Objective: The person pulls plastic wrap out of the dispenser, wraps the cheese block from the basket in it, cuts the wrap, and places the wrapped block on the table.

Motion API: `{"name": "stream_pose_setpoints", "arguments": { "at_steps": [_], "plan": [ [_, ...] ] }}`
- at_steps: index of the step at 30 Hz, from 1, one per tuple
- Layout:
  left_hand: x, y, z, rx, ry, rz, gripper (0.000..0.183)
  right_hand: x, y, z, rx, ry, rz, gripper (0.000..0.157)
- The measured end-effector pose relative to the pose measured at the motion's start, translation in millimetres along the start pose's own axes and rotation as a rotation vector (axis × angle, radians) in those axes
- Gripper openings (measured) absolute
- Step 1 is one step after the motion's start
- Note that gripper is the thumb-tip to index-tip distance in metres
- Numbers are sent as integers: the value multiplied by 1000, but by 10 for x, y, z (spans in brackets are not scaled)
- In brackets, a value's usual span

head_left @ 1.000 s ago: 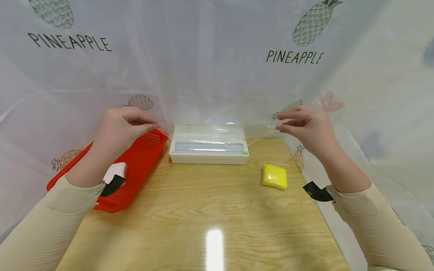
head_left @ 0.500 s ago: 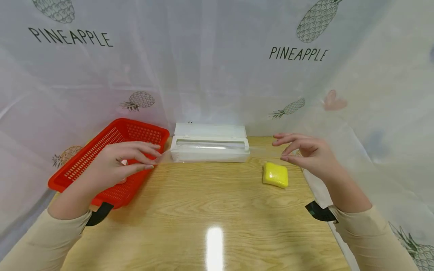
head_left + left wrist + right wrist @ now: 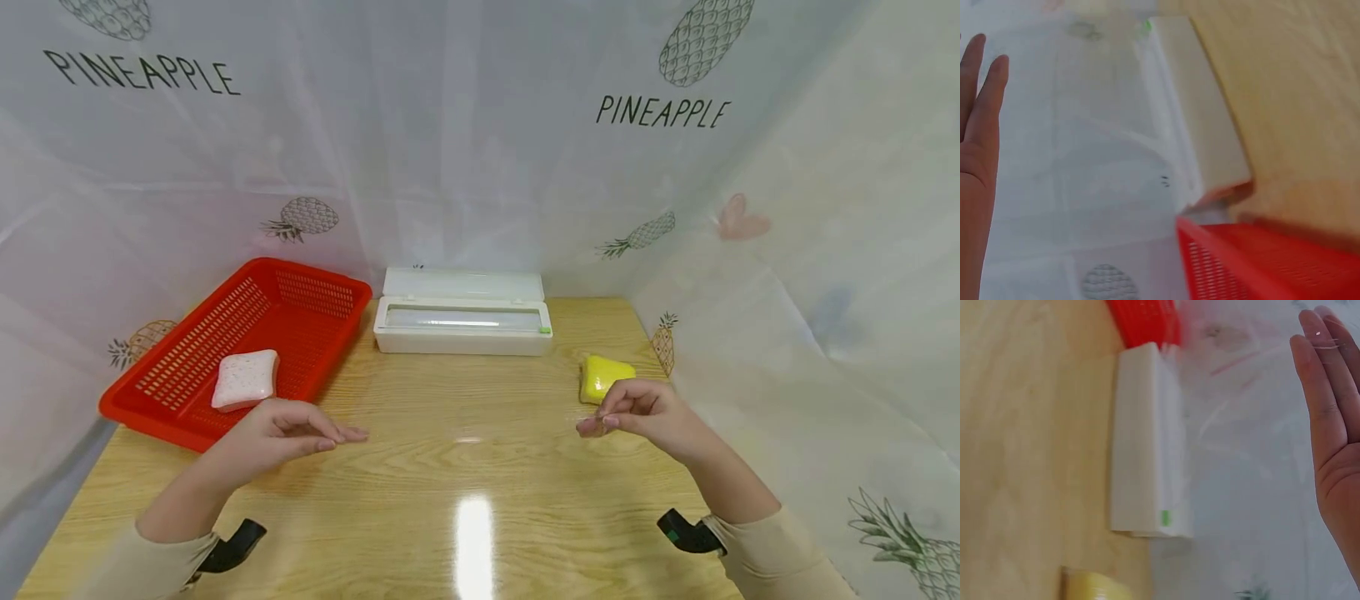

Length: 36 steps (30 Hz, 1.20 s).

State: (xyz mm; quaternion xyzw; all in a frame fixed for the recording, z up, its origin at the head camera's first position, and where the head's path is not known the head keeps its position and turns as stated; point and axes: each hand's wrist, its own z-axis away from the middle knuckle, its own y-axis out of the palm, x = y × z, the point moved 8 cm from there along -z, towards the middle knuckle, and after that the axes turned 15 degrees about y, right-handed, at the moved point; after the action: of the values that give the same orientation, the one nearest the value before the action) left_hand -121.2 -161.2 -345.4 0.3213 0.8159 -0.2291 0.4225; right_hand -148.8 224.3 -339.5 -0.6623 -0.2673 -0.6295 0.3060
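Observation:
A clear sheet of cling film (image 3: pixel 468 439), shown mostly by its glints, spans the gap between my hands low over the wooden table. At its left end, my left hand (image 3: pixel 288 433) pinches it between thumb and fingers, though the film is hard to see there. My right hand (image 3: pixel 645 412) pinches the other end, close in front of a shiny yellow cushion-shaped block (image 3: pixel 603 375). Film also crosses the right fingertips (image 3: pixel 1325 340) in the right wrist view. Behind stands the white cling film dispenser (image 3: pixel 463 342), its lid (image 3: pixel 463 283) raised and a green slider (image 3: pixel 545 330) at its right end.
A red plastic basket (image 3: pixel 330 287) stands at the left, holding a pale pink speckled cushion-shaped block (image 3: pixel 246 377). Sheeting printed with pineapples (image 3: pixel 465 167) hangs behind and beside the wooden table (image 3: pixel 420 517).
Both hands have come down and toward me, away from the dispenser. The film, earlier stretched up from the dispenser, is now apart from it and low over the table.

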Motion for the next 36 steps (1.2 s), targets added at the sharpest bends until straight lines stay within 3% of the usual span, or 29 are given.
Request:
{"name": "stream_pose_setpoints", "arguments": {
  "at_steps": [6,11,20,25,27,31,36],
  "plan": [
    [336,104,343,0,-145,-34,29,-626,128,44,9,174,-102,14],
    [702,219,642,-27,-278,-1,23,-1088,214,56,12,278,-148,8],
    [1212,406,1055,-111,-274,38,23,-1761,304,143,11,325,-226,11],
    [1400,466,1215,-125,-298,30,20,-1991,325,169,-9,370,-224,8],
    [1441,482,1266,-122,-291,6,19,-2038,342,167,-7,380,-209,14],
    [1477,513,1309,-118,-273,-54,20,-2080,369,173,-9,404,-190,25],
    [1485,549,1310,-126,-328,-96,20,-2096,385,163,-32,436,-144,23]
  ]
}}
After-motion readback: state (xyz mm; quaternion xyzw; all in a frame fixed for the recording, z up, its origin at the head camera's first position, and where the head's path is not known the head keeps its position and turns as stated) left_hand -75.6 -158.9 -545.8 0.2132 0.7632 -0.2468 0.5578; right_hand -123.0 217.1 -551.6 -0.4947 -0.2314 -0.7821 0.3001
